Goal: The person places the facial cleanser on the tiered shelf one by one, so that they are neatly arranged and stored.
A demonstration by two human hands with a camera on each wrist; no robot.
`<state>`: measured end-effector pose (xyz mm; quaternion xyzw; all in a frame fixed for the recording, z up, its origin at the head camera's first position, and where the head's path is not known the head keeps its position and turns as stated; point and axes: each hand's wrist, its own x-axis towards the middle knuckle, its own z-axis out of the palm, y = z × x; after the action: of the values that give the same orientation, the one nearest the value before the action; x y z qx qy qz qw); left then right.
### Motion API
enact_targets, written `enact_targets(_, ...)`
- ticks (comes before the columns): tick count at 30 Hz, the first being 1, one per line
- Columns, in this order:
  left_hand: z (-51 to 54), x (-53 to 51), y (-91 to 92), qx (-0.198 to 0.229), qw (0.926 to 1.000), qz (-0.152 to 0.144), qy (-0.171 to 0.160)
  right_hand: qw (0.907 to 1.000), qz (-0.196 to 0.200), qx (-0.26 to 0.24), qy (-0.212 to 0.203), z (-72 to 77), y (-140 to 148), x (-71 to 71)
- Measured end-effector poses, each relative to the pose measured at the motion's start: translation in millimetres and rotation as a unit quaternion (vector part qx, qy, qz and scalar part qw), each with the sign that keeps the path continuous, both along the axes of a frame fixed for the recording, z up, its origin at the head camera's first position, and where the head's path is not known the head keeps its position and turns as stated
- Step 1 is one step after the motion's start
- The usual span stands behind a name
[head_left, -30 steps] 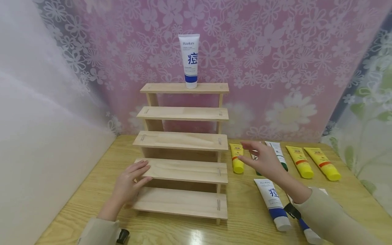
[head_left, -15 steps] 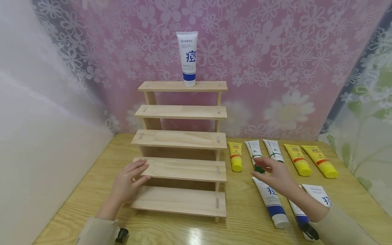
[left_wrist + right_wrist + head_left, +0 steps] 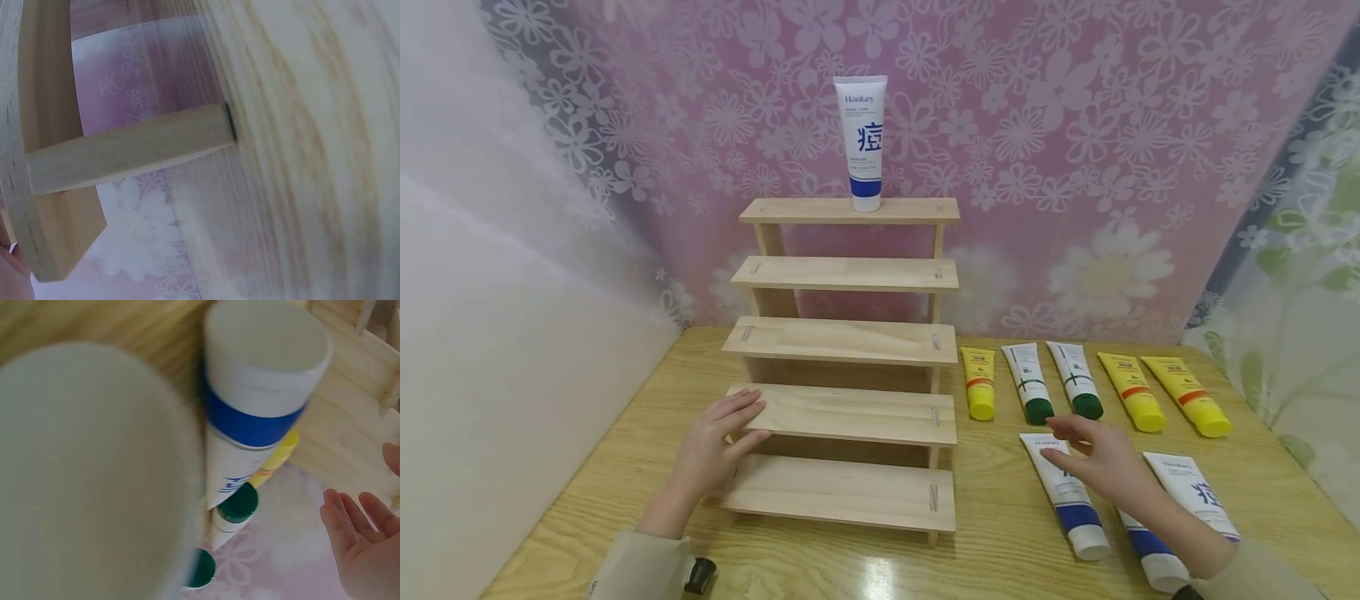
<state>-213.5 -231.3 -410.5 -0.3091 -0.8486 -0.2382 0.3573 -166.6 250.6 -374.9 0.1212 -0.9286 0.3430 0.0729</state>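
Note:
My left hand (image 3: 715,437) rests on the left end of the second-lowest step of a wooden tiered shelf (image 3: 850,414), fingers on the board and thumb by its front edge. In the left wrist view only a sliver of that hand shows beside the shelf's wood. My right hand (image 3: 1108,462) hovers with spread, loosely bent fingers over a white squeeze tube (image 3: 1078,517) with a blue band, holding nothing. Two more such tubes, one partly hidden under the forearm (image 3: 1153,557) and another (image 3: 1193,492), lie to its right. One white tube (image 3: 861,137) stands cap-down on the top step.
Behind the near tubes lies a row on the wooden table (image 3: 992,550): a yellow tube (image 3: 979,383), two white tubes with green caps (image 3: 1028,383) and two more yellow tubes (image 3: 1186,396). A flowered pink backdrop (image 3: 1075,208) rises behind, with a white wall (image 3: 535,333) at left.
My right hand has moved down and right, from over the back row of tubes to above the near white tube. The left hand has stayed on the shelf.

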Motion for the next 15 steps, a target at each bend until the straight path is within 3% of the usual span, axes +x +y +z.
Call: enact_targets(15, 1.8, 2.8, 1.3, 0.0, 1.0, -0.002, -0.005, 0.996, -0.031, 0.046, -0.071, -27.5, 23.5, 8.7)
